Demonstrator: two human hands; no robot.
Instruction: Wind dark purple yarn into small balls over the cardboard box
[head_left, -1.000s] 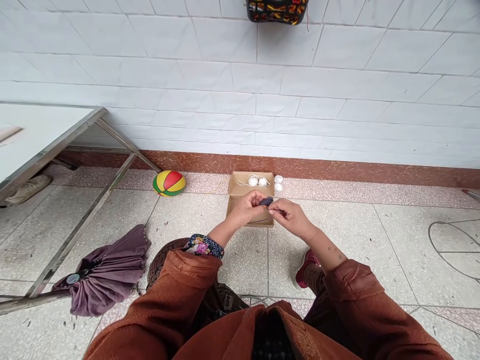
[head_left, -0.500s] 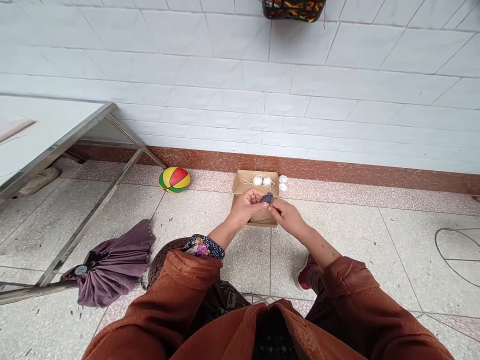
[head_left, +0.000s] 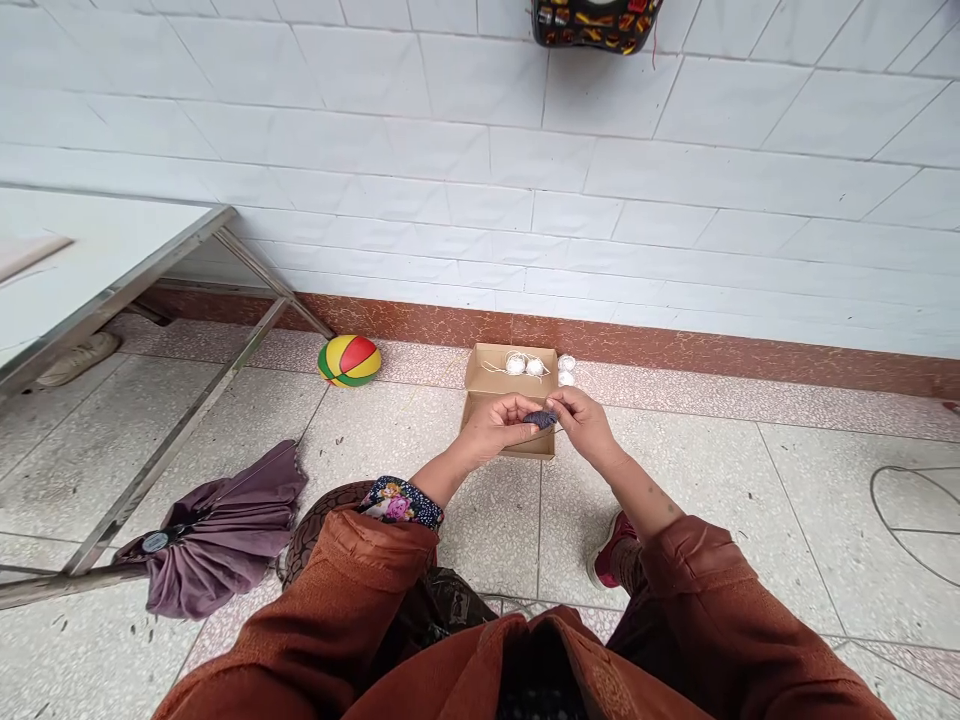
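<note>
A small ball of dark blue-grey yarn [head_left: 538, 420] is gripped in my left hand [head_left: 495, 425], thumb in front and fingers curled behind. My right hand [head_left: 583, 418] is closed in a pinch at the ball's right end, on what looks like its strand; the fingertips partly hide it. Just beyond and below my hands lies an open cardboard box [head_left: 474, 372] on the floor. Two white yarn balls [head_left: 524, 366] with loose ends rest in its far half. More white yarn balls [head_left: 566, 370] sit on the floor against the box's right side.
A white table [head_left: 112, 225] with a metal frame stands at left, a folded purple umbrella [head_left: 225, 540] by its leg. Near the wall lies a colourful ball [head_left: 349, 360]. A wire ring [head_left: 892, 520] is on the floor at right. A patterned dark basket [head_left: 596, 30] shows at the top.
Both hands have come slightly lower and nearer to me with the yarn ball. My right hand has turned and shifted from beside the ball to its upper right end.
</note>
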